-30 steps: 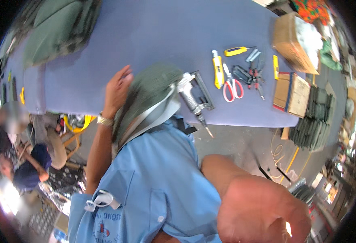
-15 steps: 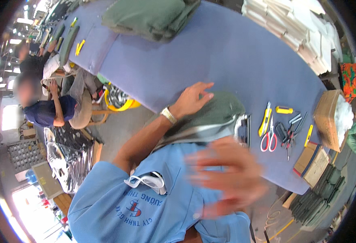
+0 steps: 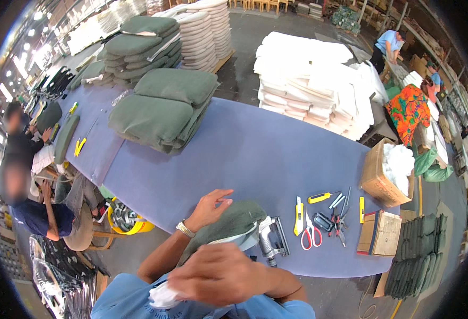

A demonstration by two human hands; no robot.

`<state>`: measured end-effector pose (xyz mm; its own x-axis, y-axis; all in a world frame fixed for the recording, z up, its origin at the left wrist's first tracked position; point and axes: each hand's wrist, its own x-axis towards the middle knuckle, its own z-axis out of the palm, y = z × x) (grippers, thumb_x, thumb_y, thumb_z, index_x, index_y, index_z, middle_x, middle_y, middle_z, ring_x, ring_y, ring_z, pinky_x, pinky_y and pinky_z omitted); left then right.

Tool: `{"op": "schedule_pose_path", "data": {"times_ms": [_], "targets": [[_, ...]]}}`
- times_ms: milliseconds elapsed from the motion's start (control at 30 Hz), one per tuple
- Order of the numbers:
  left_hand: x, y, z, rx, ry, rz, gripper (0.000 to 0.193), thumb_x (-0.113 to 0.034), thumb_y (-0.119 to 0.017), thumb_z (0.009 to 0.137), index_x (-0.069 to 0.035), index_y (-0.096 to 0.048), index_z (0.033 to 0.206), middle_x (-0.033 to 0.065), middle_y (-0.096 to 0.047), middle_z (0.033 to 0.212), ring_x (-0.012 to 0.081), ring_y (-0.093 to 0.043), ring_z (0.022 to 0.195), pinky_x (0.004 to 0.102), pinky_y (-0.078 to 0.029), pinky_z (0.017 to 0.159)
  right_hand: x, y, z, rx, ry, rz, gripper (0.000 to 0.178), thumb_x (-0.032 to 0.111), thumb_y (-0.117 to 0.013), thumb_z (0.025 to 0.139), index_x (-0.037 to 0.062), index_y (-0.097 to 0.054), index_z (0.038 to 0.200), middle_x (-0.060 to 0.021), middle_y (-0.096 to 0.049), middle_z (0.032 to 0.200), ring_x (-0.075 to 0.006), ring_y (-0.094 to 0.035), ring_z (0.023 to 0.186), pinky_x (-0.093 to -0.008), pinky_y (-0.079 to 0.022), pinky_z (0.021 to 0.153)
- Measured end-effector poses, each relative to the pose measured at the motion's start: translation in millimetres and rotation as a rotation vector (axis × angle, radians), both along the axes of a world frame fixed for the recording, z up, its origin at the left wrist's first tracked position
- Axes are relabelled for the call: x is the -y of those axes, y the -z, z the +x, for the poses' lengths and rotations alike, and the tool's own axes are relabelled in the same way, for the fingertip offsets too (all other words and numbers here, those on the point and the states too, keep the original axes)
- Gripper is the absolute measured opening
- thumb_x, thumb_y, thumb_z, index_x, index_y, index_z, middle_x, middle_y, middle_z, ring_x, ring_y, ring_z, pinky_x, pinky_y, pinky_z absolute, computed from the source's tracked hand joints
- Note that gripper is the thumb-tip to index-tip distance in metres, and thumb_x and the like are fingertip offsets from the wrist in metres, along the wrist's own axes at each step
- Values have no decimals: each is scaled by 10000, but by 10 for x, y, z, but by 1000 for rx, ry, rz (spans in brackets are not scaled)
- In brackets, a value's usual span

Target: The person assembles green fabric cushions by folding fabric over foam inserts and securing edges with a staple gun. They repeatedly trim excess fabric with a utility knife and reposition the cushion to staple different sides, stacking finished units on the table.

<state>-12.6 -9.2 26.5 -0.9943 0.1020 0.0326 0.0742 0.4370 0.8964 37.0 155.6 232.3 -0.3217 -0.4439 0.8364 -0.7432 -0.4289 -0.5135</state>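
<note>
Green cushion (image 3: pixel 238 217) seemingly touches the left hand (image 3: pixel 206 211), fingers (image 3: pixel 222 193) loosely parted

In front of you, a cushion (image 3: pixel 239 214) is lying at the near edge of the worktop (image 3: pixel 276 149), a staple gun (image 3: pixel 267 239) just to its right. Further right, scissors (image 3: pixel 310 226) are lying between a knife (image 3: pixel 298 217) and pliers (image 3: pixel 338 227), with a screwdriver (image 3: pixel 319 198) behind them. A cushion pile (image 3: pixel 151 119) is sitting farther back, to your left.

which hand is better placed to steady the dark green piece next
Likely the left hand: it is at the dark green piece, while the right hand shows blurred before the blue shirt.
</note>
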Motion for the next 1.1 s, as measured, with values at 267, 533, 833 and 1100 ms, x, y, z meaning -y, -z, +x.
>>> {"op": "schedule_pose_path", "data": {"times_ms": [267, 533, 833, 1100], "targets": [[-71, -1035, 85, -237, -114, 441, 375, -250, -556, 1079, 26, -644, 1317, 127, -675, 1223, 212, -709, 1041, 314, -576, 868, -525, 347, -676, 161, 1223, -29, 126, 11, -781, 845, -1, -745, 965, -177, -734, 1103, -316, -734, 925, -364, -601, 769], [-286, -1228, 25, -95, -29, 609, 430, -338, -483, 1115, 27, -619, 1300, 65, -690, 1148, 101, -617, 997, 275, -514, 794, -133, 696, -551, 292, 749, 103, 101, 35, -763, 891, 9, -777, 987, -185, -697, 1273, -287, -723, 952, -345, -585, 837], [-195, -1274, 22, -69, -8, 766, 513, -372, -465, 1119, 64, -652, 1314, 121, -702, 1154, 136, -675, 952, 294, -552, 823, -390, 764, -547, 765, 511, -295, 228, 158, -603, 1058, -33, -729, 1058, -138, -736, 1054, -194, -677, 876, -330, -544, 795], [132, -1277, -26, -214, -281, 821, 389, -267, -543, 1090, 50, -677, 1271, 131, -742, 1136, 137, -655, 894, 277, -520, 798, -787, 851, -669, 730, 655, -449, 237, 137, -587, 1040, -47, -696, 936, -148, -673, 928, -194, -620, 872, -332, -504, 790]]}}
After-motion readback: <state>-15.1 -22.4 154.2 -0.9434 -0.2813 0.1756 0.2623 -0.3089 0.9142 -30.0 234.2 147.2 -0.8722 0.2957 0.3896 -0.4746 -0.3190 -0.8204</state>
